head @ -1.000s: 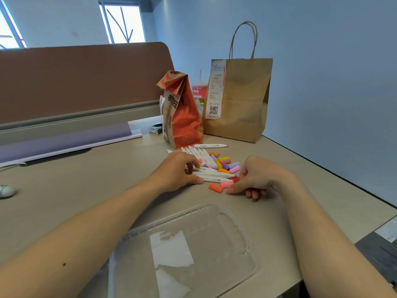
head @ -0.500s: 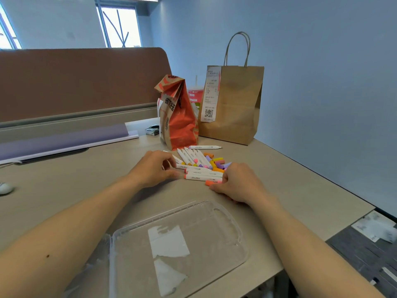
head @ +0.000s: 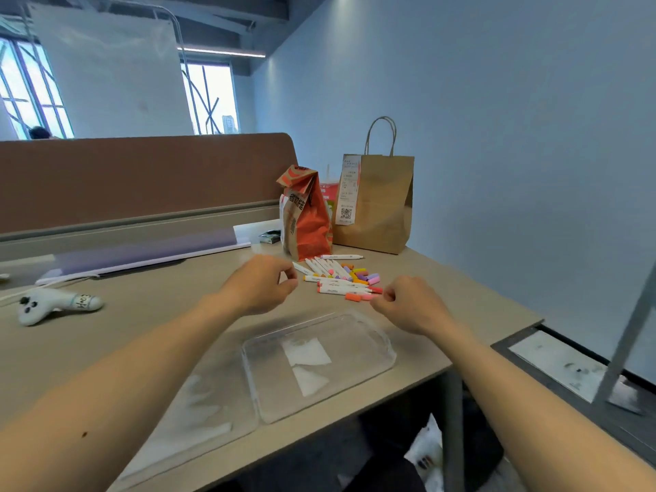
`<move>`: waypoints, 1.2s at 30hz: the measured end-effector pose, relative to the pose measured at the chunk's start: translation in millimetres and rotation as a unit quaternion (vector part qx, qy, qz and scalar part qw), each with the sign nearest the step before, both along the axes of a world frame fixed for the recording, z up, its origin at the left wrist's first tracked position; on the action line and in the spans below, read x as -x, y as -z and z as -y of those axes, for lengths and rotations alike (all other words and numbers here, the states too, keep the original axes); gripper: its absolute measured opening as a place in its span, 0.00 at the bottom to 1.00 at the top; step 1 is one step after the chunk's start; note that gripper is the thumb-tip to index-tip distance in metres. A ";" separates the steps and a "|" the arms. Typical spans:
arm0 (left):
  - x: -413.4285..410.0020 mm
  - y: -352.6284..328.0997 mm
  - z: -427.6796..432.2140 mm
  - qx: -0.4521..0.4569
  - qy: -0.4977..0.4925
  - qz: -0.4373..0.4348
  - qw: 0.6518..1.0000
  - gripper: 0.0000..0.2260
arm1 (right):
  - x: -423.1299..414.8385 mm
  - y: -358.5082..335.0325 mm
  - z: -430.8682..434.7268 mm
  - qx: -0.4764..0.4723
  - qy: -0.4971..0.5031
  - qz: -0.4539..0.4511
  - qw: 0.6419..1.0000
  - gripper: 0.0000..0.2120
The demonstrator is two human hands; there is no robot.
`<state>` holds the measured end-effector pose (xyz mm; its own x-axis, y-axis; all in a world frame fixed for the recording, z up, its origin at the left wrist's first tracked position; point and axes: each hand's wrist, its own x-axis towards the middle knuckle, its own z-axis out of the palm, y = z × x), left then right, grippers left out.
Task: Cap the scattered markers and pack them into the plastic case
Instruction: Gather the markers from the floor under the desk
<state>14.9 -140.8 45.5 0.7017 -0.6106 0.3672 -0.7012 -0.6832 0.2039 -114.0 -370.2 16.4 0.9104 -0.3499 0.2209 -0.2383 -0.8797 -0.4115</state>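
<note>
Desk (head: 142, 314) in a pale wood tone, which we are viewing forward and down from the head camera; a brown partition (head: 142, 179) is running along its far edge. A brown paper bag (head: 380, 207) with handles is standing upright at the far right. An orange paper bag (head: 309, 225) is standing just beside it on the left.

The clear plastic case (head: 385, 340) is lying open and flat at the near edge, its long axis running roughly left to right. Its lid (head: 188, 403) is spread out to the left, and white paper scraps are showing through the tray.

The left hand (head: 262, 284) is poised beyond the case with fingers curled and thumb meeting the fingertips; we cannot tell whether anything is pinched there. The right hand (head: 411, 303) is curling its fingers inward, and again we cannot tell whether it is holding anything. A white plush toy (head: 53, 305) is lying at the far left.

The markers (head: 337, 282) are lying flat between the hands and the bags, outside the case. The nearer barrels are running left to right and the farther ones are fanning diagonally from far left to near right. One lone marker (head: 340, 257) is lying by the brown bag, its narrow end pointing right. Loose caps (head: 364, 275) in orange, yellow, purple and pink are lying among them, the nearest just beside the right hand.
</note>
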 end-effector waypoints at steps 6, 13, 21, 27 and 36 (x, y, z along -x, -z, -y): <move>88.5 -10.6 -11.6 -0.002 0.029 0.021 0.999 0.09 | 78.0 -14.2 -23.8 0.034 0.020 0.002 0.999 0.22; 188.7 -7.6 -15.7 -0.041 0.096 0.052 0.993 0.12 | 176.7 -21.4 -42.3 0.091 0.008 -0.026 0.995 0.22; 230.1 6.7 31.6 -0.032 0.208 0.061 0.976 0.10 | 238.6 -12.6 -28.4 0.108 0.040 -0.040 0.993 0.24; 238.8 41.6 72.4 -0.072 0.261 0.035 0.962 0.11 | 275.2 13.2 -10.5 0.077 0.097 -0.082 0.989 0.24; 275.7 117.3 135.5 -0.150 0.337 -0.043 0.928 0.12 | 333.4 70.8 27.2 0.005 0.184 -0.179 0.967 0.22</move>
